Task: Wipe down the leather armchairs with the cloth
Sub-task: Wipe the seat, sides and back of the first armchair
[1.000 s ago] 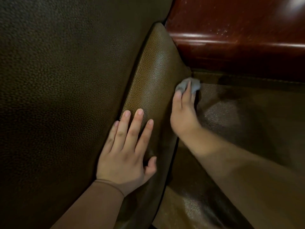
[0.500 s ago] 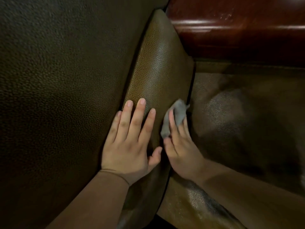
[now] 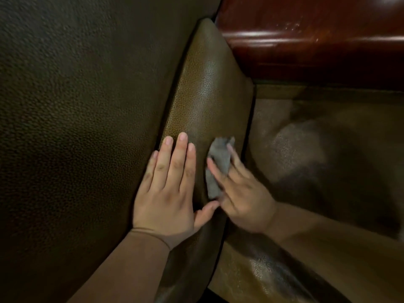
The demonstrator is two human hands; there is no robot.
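Observation:
The brown leather armchair fills the view; its raised cushion edge [image 3: 209, 90] runs up the middle. My left hand [image 3: 168, 189] rests flat on that edge, fingers straight and together. A small grey cloth [image 3: 218, 162] lies against the leather just right of it. My right hand [image 3: 244, 197] presses the cloth onto the cushion edge with extended fingers and looks blurred. Part of the cloth is hidden under those fingers.
A wide dark leather panel [image 3: 76, 127] takes up the left side. The lighter leather seat surface [image 3: 306, 149] lies to the right, with a sheen. A glossy reddish wooden rail [image 3: 306, 40] crosses the top right.
My right hand has slid the cloth from the far corner by the wooden rail down the cushion edge, close beside my left hand. The left hand has stayed in place.

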